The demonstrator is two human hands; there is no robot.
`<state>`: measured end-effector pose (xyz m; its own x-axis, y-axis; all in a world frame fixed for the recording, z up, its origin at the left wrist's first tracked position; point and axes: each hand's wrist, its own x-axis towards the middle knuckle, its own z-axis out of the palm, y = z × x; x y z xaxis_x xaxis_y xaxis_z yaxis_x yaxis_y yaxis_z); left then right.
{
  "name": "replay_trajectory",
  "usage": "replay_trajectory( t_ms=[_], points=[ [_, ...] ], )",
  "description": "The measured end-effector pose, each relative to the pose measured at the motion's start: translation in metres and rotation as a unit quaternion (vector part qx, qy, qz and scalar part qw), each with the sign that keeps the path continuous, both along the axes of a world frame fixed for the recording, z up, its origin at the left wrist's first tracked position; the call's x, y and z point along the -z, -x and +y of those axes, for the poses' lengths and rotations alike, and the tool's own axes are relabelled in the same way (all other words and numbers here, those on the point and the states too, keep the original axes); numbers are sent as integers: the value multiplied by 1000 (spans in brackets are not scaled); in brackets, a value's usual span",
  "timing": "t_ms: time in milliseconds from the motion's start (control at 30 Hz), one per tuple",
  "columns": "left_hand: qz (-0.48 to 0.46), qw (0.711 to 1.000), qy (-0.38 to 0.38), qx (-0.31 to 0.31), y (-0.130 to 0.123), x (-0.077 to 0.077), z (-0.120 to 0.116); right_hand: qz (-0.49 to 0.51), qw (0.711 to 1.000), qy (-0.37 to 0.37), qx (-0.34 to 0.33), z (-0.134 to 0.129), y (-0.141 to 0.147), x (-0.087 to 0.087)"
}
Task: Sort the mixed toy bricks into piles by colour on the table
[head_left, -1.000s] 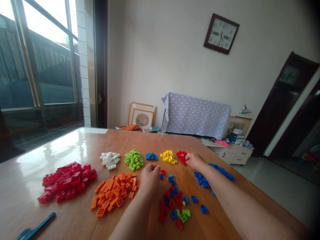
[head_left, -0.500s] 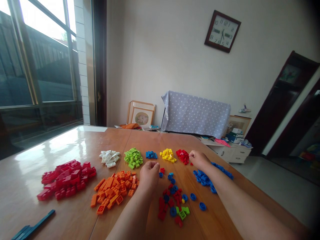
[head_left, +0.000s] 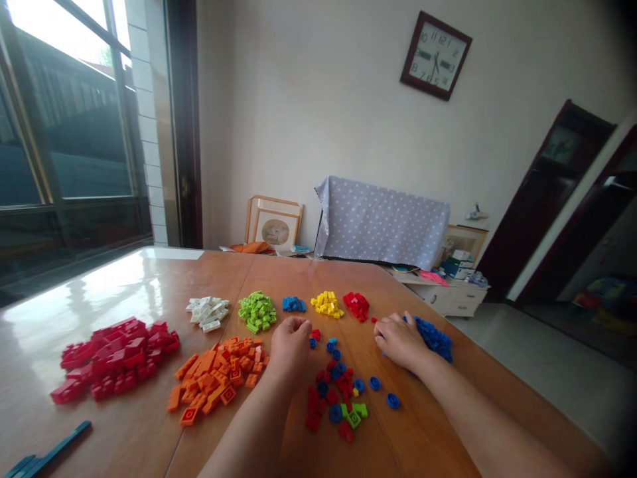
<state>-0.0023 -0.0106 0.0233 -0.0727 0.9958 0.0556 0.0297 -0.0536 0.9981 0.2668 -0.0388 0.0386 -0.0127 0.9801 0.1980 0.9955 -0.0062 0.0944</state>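
My left hand (head_left: 290, 346) is closed with its fingertips pinched together, between the pile of orange bricks (head_left: 219, 372) and the mixed pieces. Whatever it may hold is hidden. Over the left part of the pile of blue pieces (head_left: 435, 340) lies my right hand (head_left: 401, 340), palm down with fingers apart, covering some of them. A small heap of red bricks (head_left: 356, 306) sits just beyond it, with a tiny red piece near the fingers. Between my forearms are loose red bricks (head_left: 344, 383), round blue pieces (head_left: 393, 400) and green bricks (head_left: 354, 415).
Along the far side lie heaps of white bricks (head_left: 208, 312), lime green bricks (head_left: 257, 311), small blue bricks (head_left: 294, 304) and yellow bricks (head_left: 327, 304). Dark pink bricks (head_left: 117, 358) form a large pile at left. A teal plastic strip (head_left: 57, 451) rests on the wooden table (head_left: 127, 431).
My right hand has moved from beside the red heap towards me, onto the blue pile, and its fingers have spread. My left hand stays closed in nearly the same place. The view has shifted slightly.
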Motion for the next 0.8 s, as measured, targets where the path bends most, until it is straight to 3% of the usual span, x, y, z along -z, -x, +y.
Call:
replay_trajectory(
  t_ms=[167, 333, 600, 800],
  points=[
    [2, 1000, 8, 3, -1, -2, -1, 1, 999, 35, 12, 2, -3, -8],
    [9, 1000, -4, -3, 0, 1, 3, -3, 999, 36, 39, 22, -5, -15],
    [-8, 1000, 1, -4, 2, -2, 0, 13, 995, 76, 67, 60, -11, -10],
    [-23, 1000, 6, -3, 2, -8, -3, 35, 993, 66, 97, 70, -14, -7]
  ],
)
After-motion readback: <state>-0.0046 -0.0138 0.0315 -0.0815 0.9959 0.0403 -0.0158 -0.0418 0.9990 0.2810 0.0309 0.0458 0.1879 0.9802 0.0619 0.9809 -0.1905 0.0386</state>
